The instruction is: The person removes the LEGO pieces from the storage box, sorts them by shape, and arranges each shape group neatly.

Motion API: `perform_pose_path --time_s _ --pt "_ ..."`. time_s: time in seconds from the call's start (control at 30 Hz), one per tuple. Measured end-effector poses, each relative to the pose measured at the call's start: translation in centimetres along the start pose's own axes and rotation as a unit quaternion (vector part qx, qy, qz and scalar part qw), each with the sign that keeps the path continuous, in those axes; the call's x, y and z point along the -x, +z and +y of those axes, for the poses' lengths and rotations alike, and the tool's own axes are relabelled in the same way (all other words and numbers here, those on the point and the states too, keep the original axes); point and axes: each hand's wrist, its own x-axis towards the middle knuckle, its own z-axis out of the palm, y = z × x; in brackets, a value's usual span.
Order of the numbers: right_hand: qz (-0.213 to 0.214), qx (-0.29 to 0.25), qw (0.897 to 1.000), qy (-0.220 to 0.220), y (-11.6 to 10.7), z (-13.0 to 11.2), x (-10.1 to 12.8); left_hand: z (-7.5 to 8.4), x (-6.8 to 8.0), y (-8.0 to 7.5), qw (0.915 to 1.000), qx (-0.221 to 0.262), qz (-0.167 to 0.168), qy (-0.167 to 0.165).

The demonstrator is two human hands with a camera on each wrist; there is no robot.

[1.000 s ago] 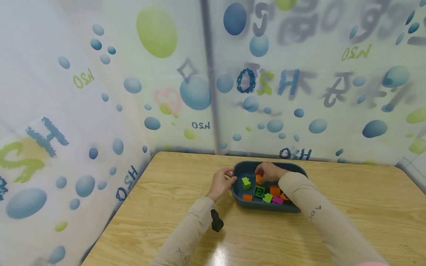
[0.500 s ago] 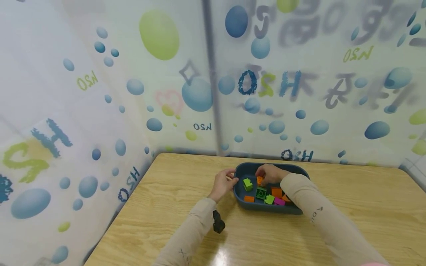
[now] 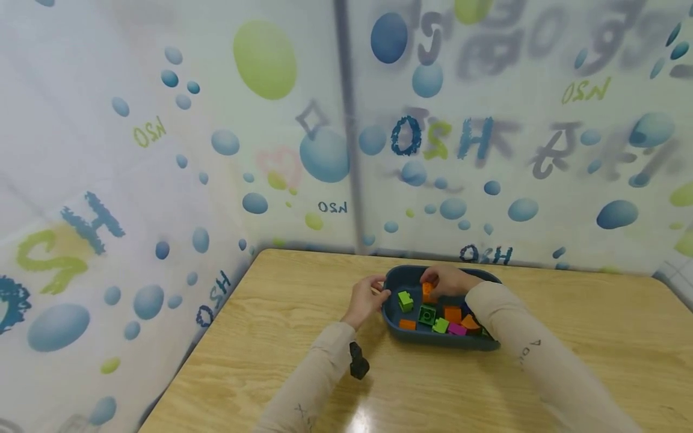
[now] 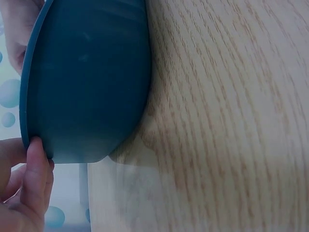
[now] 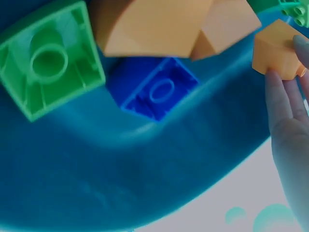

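My left hand [image 3: 366, 302] pinches the left end of a dark blue plastic tub [image 3: 433, 340]. In the left wrist view, the thumb lies against the outer wall at the rim, the other fingers partly hidden behind. Inside the tub, my right hand [image 3: 452, 281] holds an orange toy building brick [image 3: 428, 292] between thumb and fingers, also visible as an orange brick [image 5: 269, 48] at the right wrist view's edge. Left of it lies a light green brick [image 3: 405, 301]; just in front, a dark green brick [image 3: 427, 315] shows its hollow underside.
Several more bricks fill the tub's front and right: a flat orange brick [image 3: 408, 325], a second light green brick [image 3: 441, 326], a magenta brick [image 3: 457, 329] and a blue brick [image 5: 145, 89]. The tub stands on a wooden table [image 3: 303, 288] near a patterned wall curtain [image 3: 303, 222].
My right hand has shifted slightly right and up with the orange brick, uncovering more bricks at the tub's right. My left hand stays at the rim. The head view has shifted a little.
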Motion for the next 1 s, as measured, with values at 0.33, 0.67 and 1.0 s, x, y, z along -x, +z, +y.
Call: perform_pose_path --time_s 0.33,0.67,1.0 --pt "0.014 0.001 0.999 -0.034 -1.1 -0.9 1.2 -0.6 0.0 0.1 0.9999 -0.002 -0.002 0.013" --pt "0.032 -0.002 0.996 -0.086 -1.1 -2.2 3.3 -0.3 -0.3 0.2 0.9997 -0.022 0.001 0.012" --pt "0.024 -0.044 0.99 -0.13 1.0 -3.7 6.1 0.0 -0.1 0.2 0.9995 -0.03 -0.001 0.01"
